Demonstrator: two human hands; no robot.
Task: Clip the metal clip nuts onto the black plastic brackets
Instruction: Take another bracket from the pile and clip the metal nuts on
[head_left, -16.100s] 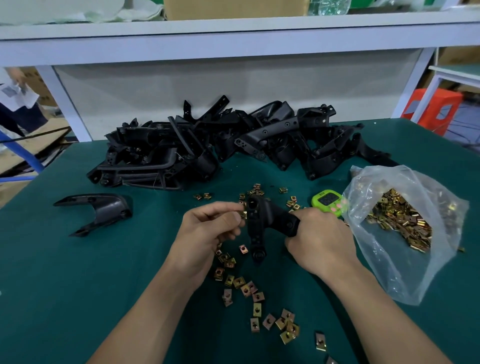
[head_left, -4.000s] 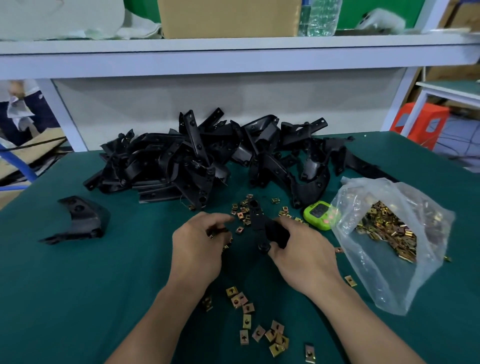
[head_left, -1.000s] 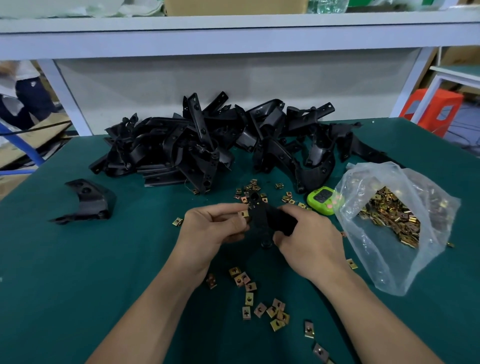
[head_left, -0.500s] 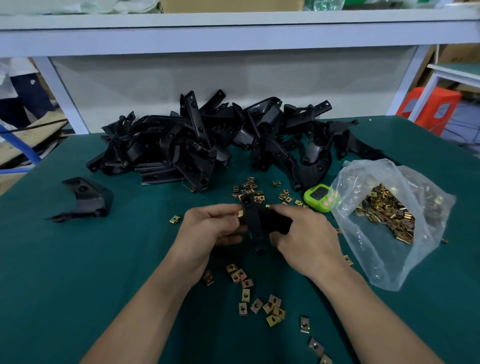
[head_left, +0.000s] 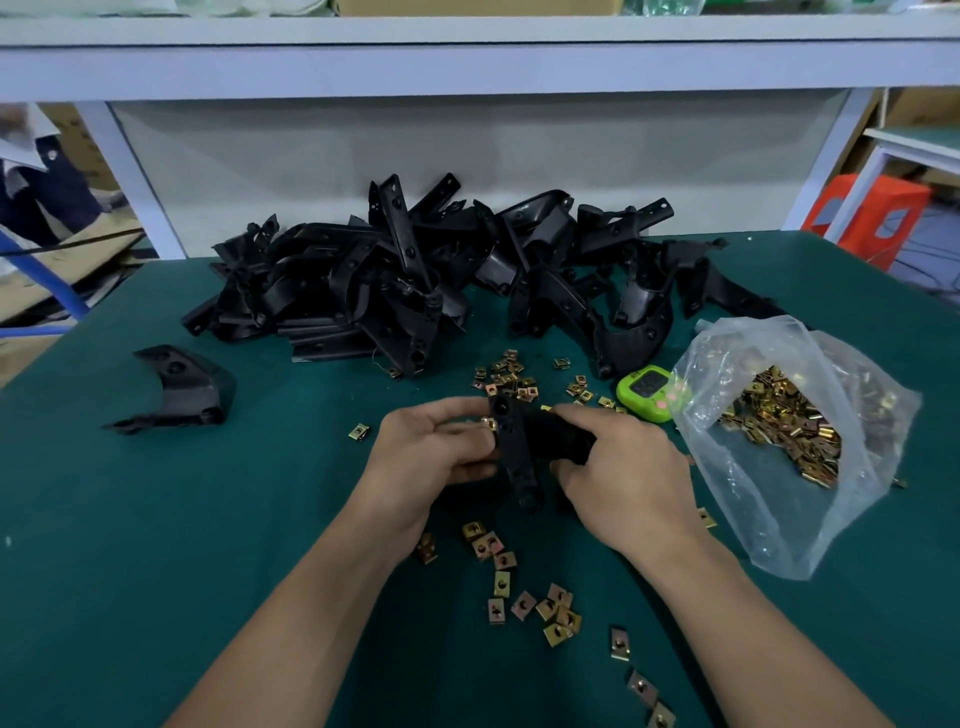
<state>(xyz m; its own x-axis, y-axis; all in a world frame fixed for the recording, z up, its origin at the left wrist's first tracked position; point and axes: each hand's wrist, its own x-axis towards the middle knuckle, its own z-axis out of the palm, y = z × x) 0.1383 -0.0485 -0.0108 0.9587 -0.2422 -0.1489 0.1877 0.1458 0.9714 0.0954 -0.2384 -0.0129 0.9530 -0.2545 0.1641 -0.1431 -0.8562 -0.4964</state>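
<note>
A black plastic bracket is held over the middle of the green table. My right hand grips its right arm. My left hand pinches a brass-coloured clip nut against the bracket's left edge, near its top end. Several loose clip nuts lie on the table below my hands, and another group of clip nuts lies just beyond the bracket.
A big heap of black brackets fills the back of the table. One separate bracket lies at the left. A clear plastic bag of clip nuts sits at the right, with a green timer beside it. A single clip nut lies left of my hands.
Both hands have stayed on the bracket with hardly any shift. My left hand's thumb and fingers remain pressed at the clip nut on the bracket's left edge.
</note>
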